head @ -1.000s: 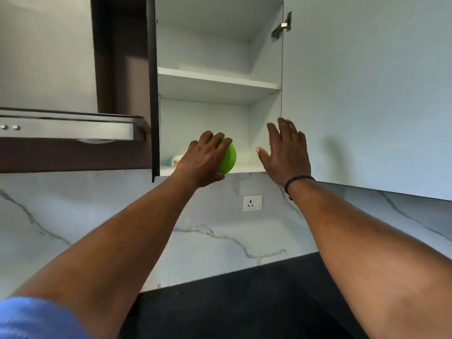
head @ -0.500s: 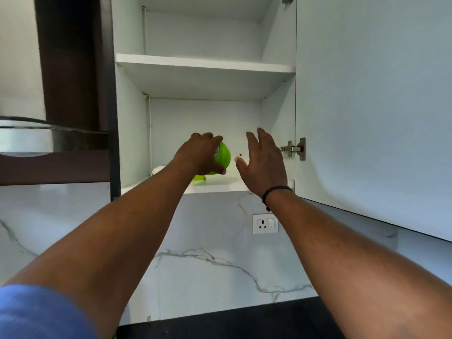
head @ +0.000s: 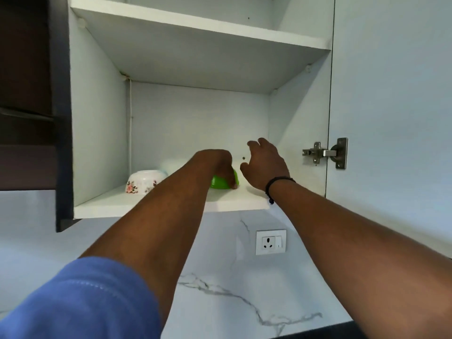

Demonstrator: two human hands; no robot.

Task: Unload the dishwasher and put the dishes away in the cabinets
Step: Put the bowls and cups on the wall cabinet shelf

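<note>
Our left hand (head: 221,167) now grips the green bowl (head: 223,183) down on the cabinet shelf (head: 171,204), beside the floral bowl (head: 143,181); right hand (head: 265,165) moved inside, released, fingers loose.

Left hand (head: 220,165) carried green bowl (head: 221,183) from cabinet front edge deeper in; bowl now rests rim-down on lower shelf (head: 117,204). Right hand (head: 265,165) advanced inside, fingers curling, at bowl's 3 o'clock. Floral bowl (head: 143,181) revealed at 9 o'clock.

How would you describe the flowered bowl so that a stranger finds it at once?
Look into the open cabinet, at its lowest shelf. At the left end stands the flowered bowl, upside down. It is white with red flowers, unlike the green bowl under the left hand.
</note>
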